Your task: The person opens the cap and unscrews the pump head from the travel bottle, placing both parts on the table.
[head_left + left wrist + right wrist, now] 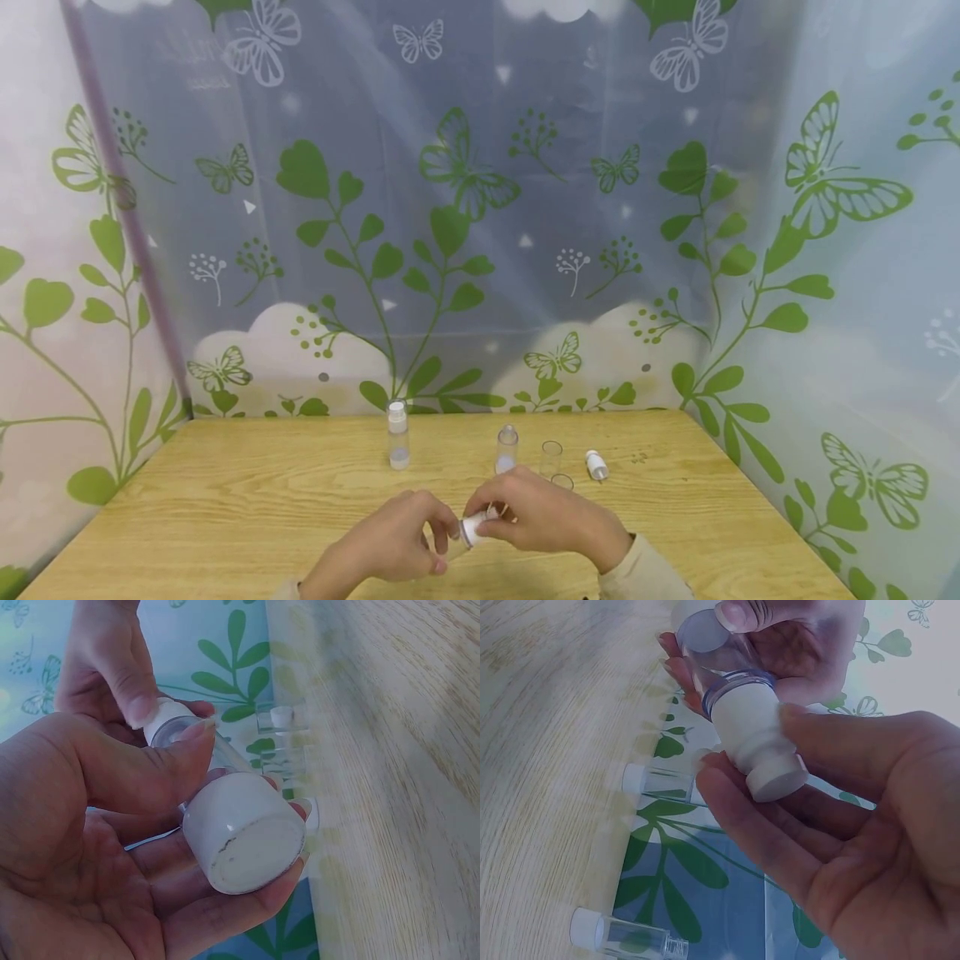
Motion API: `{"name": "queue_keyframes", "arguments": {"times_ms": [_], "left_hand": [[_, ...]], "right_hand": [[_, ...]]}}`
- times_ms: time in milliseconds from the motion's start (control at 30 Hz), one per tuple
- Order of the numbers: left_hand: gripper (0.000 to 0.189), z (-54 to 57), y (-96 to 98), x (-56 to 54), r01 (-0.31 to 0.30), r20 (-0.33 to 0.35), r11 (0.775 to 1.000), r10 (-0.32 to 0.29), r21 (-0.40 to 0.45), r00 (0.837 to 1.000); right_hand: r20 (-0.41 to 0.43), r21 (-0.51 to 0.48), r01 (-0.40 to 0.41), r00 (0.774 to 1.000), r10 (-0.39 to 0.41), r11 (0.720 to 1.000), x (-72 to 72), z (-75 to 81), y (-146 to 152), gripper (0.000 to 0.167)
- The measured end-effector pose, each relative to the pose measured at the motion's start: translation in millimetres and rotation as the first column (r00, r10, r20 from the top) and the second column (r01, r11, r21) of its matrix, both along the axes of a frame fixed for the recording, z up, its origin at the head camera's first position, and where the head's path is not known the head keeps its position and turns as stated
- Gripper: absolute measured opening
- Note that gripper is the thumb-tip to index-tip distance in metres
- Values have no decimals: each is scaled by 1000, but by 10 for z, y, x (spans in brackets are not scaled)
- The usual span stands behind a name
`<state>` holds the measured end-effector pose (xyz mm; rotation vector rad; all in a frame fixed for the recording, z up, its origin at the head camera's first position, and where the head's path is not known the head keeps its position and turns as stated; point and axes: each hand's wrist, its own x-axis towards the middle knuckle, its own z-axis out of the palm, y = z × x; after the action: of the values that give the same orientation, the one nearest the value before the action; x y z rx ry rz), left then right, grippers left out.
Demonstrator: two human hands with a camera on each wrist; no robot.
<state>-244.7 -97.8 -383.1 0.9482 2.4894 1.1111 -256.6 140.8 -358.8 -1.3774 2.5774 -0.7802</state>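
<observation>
Near the front of the table, my left hand (397, 533) holds a small clear pump bottle by its body. The thumb lies on the clear wall, and the fingers curl behind the white base (244, 836). My right hand (543, 517) pinches the bottle's white pump top (750, 724) between thumb and fingers. The pump top sits at the clear neck; whether it is fully screwed down I cannot tell. In both wrist views the bottle is tilted.
Farther back stand a pump bottle (398, 446) with a white top and a clear bottle (507, 446) without a pump. To the right are a clear cap (551, 457), another clear rim (562, 481) partly behind my hand, and a loose white pump top (596, 465). A patterned curtain (480, 275) borders the table.
</observation>
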Motion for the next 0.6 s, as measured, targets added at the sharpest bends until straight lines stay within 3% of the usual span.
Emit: {"name": "queue_keyframes", "arguments": {"times_ms": [200, 600], "left_hand": [[30, 1, 1, 6, -9, 3, 1000, 9, -11, 1000], [30, 16, 4, 5, -15, -2, 1000, 15, -22, 1000]], "right_hand": [[7, -8, 9, 1000, -9, 1000, 13, 25, -5, 18], [-65, -42, -23, 998, 20, 999, -4, 6, -2, 23]]}}
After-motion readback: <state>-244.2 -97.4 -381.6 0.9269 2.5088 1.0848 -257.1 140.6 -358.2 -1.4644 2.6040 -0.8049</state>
